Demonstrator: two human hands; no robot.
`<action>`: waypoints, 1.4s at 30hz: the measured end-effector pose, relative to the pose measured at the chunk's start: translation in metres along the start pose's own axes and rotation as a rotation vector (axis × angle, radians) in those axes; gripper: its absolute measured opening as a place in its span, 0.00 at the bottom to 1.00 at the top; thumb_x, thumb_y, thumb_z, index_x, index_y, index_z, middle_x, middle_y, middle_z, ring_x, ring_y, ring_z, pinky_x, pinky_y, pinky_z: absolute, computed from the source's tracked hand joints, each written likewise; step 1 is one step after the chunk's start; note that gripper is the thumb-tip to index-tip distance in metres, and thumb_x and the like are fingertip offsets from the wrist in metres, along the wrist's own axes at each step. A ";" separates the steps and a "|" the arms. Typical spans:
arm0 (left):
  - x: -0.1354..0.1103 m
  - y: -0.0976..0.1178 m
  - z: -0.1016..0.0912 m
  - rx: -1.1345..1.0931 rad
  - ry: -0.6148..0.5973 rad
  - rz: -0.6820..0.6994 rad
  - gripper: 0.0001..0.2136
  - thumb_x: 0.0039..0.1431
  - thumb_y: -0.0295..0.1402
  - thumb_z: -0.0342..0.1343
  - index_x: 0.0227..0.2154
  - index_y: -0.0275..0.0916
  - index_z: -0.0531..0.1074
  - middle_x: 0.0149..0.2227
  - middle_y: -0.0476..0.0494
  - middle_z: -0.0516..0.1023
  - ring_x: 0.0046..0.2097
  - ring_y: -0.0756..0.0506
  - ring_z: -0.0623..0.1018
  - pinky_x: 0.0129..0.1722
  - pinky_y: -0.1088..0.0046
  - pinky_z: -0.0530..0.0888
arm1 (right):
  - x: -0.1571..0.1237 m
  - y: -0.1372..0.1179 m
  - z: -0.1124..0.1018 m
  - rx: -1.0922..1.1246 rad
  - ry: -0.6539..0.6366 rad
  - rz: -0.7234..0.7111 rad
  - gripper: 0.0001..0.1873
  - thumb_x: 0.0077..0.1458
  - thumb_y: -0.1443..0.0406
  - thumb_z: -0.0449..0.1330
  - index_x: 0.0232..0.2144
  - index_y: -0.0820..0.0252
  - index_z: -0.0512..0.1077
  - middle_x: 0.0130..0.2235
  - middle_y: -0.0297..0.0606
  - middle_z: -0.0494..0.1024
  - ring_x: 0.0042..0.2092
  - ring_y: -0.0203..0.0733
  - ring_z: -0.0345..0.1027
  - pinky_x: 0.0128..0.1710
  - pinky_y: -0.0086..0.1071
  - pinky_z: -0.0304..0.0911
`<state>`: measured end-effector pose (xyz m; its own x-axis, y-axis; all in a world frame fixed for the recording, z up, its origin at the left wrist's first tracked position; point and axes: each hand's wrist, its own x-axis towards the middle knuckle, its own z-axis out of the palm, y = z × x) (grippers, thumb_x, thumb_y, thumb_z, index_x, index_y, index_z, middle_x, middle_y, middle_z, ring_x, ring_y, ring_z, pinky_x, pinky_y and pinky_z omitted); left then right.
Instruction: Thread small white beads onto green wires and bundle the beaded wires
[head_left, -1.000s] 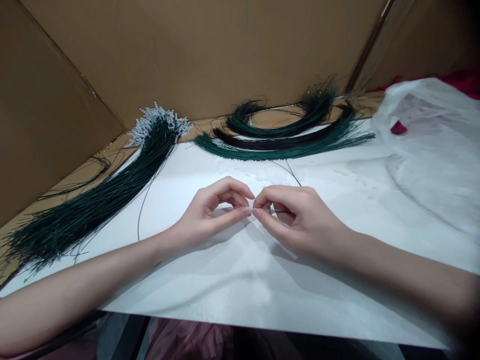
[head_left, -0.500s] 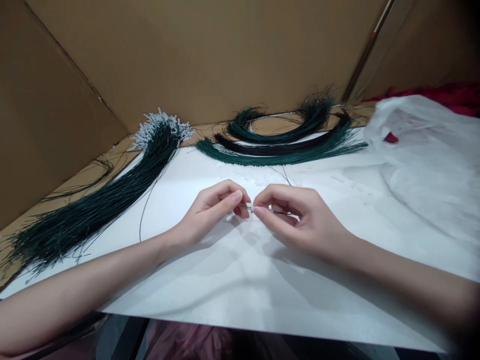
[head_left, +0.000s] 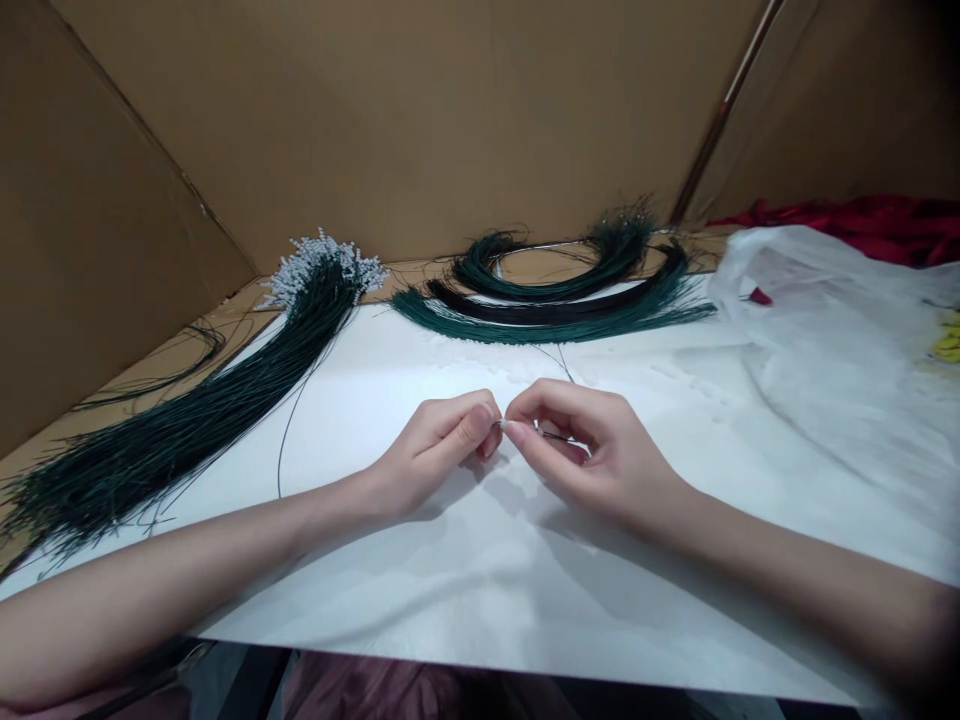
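Note:
My left hand (head_left: 450, 438) is closed, with thumb and forefinger pinching the end of a thin dark wire (head_left: 555, 436). My right hand (head_left: 592, 432) pinches the same wire, fingertips almost touching the left ones. A tiny white piece (head_left: 503, 425), perhaps a bead, shows at the right fingertips. The wire runs on beneath my right fingers, and its far end is hidden. Both hands are just above the white tabletop (head_left: 360, 590). To the left lies a thick bundle of dark green wires (head_left: 255, 385) with white beaded tips (head_left: 322, 265).
Curved bundles of green wire (head_left: 555, 328) and black wire (head_left: 540, 310) lie at the back. A crumpled clear plastic bag (head_left: 847, 330) covers the right side, with red material (head_left: 847, 222) behind it. Cardboard walls (head_left: 420, 120) enclose the table.
My left fingers have closed more tightly and turned at the wire, hiding more of it. The right hand keeps its pinch. The view has shifted slightly.

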<state>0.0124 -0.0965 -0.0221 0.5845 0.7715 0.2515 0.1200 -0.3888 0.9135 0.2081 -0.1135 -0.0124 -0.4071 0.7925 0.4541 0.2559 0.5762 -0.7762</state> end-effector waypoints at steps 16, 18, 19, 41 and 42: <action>0.001 0.005 0.005 0.293 0.075 0.030 0.20 0.71 0.42 0.43 0.23 0.38 0.61 0.22 0.52 0.63 0.25 0.53 0.64 0.28 0.74 0.61 | -0.003 0.003 0.005 -0.058 0.030 0.027 0.05 0.59 0.70 0.56 0.31 0.62 0.70 0.25 0.30 0.66 0.25 0.31 0.56 0.24 0.26 0.53; 0.001 0.004 0.005 0.297 0.074 0.033 0.20 0.71 0.42 0.43 0.23 0.37 0.60 0.22 0.52 0.63 0.25 0.53 0.63 0.27 0.74 0.60 | -0.003 0.003 0.004 -0.052 0.022 0.029 0.05 0.59 0.70 0.56 0.31 0.62 0.70 0.25 0.30 0.66 0.26 0.31 0.57 0.24 0.26 0.54; 0.001 0.005 0.005 0.297 0.076 0.033 0.20 0.71 0.42 0.43 0.23 0.37 0.60 0.22 0.52 0.62 0.25 0.53 0.63 0.27 0.74 0.60 | -0.003 0.002 0.004 -0.046 0.014 0.027 0.05 0.59 0.70 0.57 0.31 0.62 0.70 0.25 0.30 0.66 0.26 0.31 0.56 0.24 0.26 0.54; 0.000 0.001 0.002 0.060 0.025 -0.044 0.22 0.71 0.44 0.43 0.23 0.37 0.61 0.23 0.50 0.63 0.26 0.52 0.64 0.28 0.73 0.61 | 0.000 -0.005 0.002 0.048 -0.015 0.083 0.05 0.59 0.70 0.56 0.31 0.62 0.71 0.28 0.34 0.75 0.28 0.33 0.64 0.27 0.27 0.60; 0.000 0.002 0.002 0.069 0.024 -0.040 0.22 0.71 0.44 0.43 0.22 0.37 0.62 0.23 0.50 0.63 0.26 0.52 0.64 0.28 0.73 0.61 | 0.000 -0.005 0.001 0.048 -0.016 0.090 0.05 0.59 0.70 0.57 0.31 0.62 0.71 0.28 0.34 0.74 0.28 0.33 0.64 0.27 0.28 0.60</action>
<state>0.0143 -0.0981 -0.0212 0.5584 0.7989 0.2233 0.1983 -0.3899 0.8992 0.2054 -0.1168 -0.0089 -0.3987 0.8368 0.3752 0.2493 0.4926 -0.8338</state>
